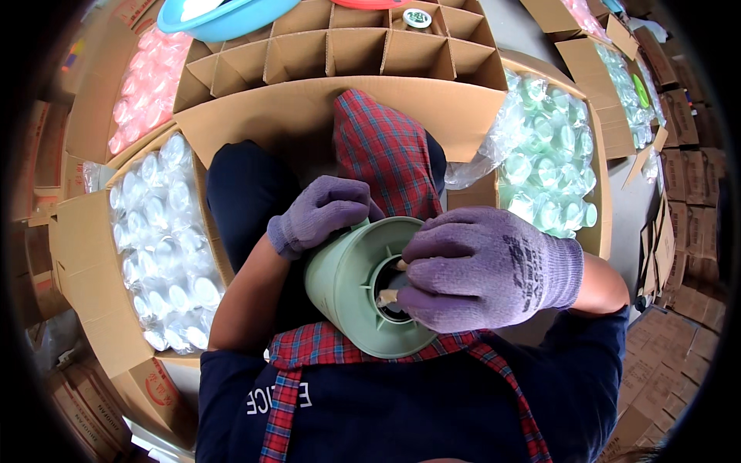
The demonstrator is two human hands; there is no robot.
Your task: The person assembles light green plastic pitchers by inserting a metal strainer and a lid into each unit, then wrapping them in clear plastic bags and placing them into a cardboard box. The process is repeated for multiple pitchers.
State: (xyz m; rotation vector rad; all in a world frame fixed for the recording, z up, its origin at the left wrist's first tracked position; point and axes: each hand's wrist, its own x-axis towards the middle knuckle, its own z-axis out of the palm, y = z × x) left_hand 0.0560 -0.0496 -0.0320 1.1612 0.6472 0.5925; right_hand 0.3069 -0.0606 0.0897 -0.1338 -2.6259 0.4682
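flask body [351, 289] on lap, divider box [340, 54] ahead

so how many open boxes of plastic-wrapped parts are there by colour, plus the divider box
pink parts box: 1
clear parts box: 1
pale green parts box: 2, counting the farther one
empty divider box: 1
total: 5

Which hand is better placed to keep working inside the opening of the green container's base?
Right. The right hand already has its fingertips at the central opening of the green container, probably working there. The left hand grips the container's side from behind, seemingly steadying it on the lap.
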